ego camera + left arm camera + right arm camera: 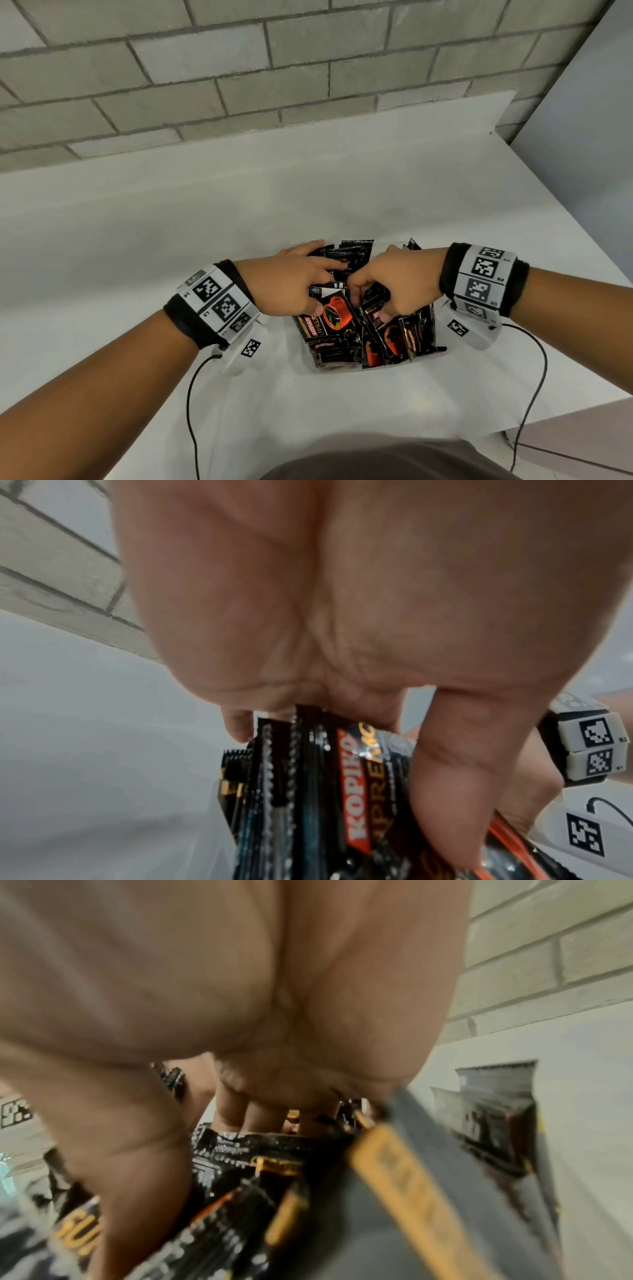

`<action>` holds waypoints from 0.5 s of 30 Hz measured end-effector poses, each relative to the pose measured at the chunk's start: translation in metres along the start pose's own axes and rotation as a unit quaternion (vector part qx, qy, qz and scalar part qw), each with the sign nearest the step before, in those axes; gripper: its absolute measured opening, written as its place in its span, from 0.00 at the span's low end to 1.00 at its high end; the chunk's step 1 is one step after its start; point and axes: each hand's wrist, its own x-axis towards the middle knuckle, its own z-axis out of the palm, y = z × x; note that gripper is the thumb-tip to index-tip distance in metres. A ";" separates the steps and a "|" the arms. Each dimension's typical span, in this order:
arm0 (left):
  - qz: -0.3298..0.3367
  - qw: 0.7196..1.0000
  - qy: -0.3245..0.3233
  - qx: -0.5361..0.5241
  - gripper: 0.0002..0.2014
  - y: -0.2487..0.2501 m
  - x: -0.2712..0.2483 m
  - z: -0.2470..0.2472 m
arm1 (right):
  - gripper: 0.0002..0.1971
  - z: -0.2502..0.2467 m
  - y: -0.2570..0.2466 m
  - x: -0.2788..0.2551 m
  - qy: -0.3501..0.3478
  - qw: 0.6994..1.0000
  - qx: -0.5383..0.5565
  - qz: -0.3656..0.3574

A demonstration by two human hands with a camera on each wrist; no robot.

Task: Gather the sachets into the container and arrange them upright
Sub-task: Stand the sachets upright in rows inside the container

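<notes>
On white counter (171, 240): both hands' fingers curled, gripping sachets (337, 317) inside container (342, 368); open counter around.

Sachets (337, 317): glossy black foil-like film, serrated crimped ends, red and gold print. Container (342, 368): clear smooth plastic, walls barely visible around the sachets. Worktop (239, 219): matt white, smooth. Wall (239, 68) behind the worktop: grey brick-pattern, matt, rough-looking. Wristbands (219, 301): black cloth, white plastic marker blocks.
</notes>
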 end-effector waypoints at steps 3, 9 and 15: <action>0.004 1.000 0.004 -0.016 0.26 -0.001 -0.001 0.000 | 0.19 -0.003 0.001 -0.009 0.018 1.000 0.012 -0.001; 0.016 0.997 0.029 -0.064 0.33 -0.006 -0.008 -0.001 | 0.13 -0.021 0.005 -0.029 0.090 0.991 0.103 -0.001; 0.045 0.987 0.075 -0.136 0.30 -0.017 -0.018 -0.002 | 0.13 -0.033 0.004 -0.045 0.158 0.971 0.176 -0.014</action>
